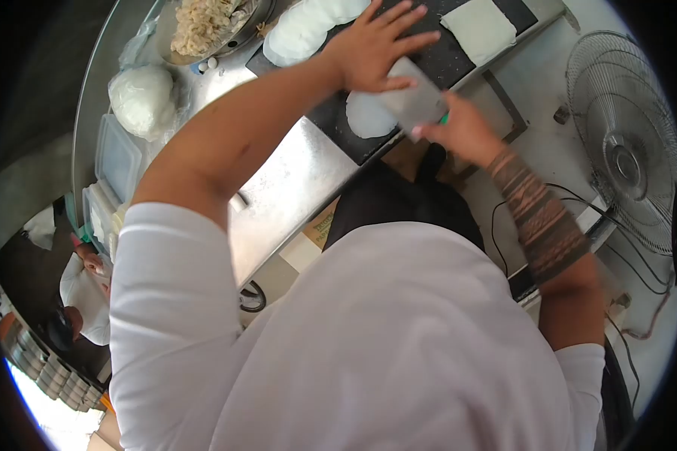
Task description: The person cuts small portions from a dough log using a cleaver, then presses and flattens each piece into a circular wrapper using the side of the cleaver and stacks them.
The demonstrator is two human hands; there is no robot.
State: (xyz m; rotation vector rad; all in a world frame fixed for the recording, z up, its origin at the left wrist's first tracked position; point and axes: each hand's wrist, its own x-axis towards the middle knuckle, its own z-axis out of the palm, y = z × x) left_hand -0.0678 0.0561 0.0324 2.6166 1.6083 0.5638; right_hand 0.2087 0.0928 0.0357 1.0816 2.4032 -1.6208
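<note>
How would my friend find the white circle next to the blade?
Find the shiny metal table, then the black board on it. Look there for the grey blade in the right hand. The white circle shows past the blade's edge, flat and single, apart from the bumpy white pile.

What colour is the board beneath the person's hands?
Black; the board shows best in the head view, the only one here.

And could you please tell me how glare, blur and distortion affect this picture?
In the head view, glare whitens the steel table; the blade looks slightly blurred, perhaps from motion; lens distortion bows the table's left edge, corners go black, and a lower-left patch is washed out.
</note>
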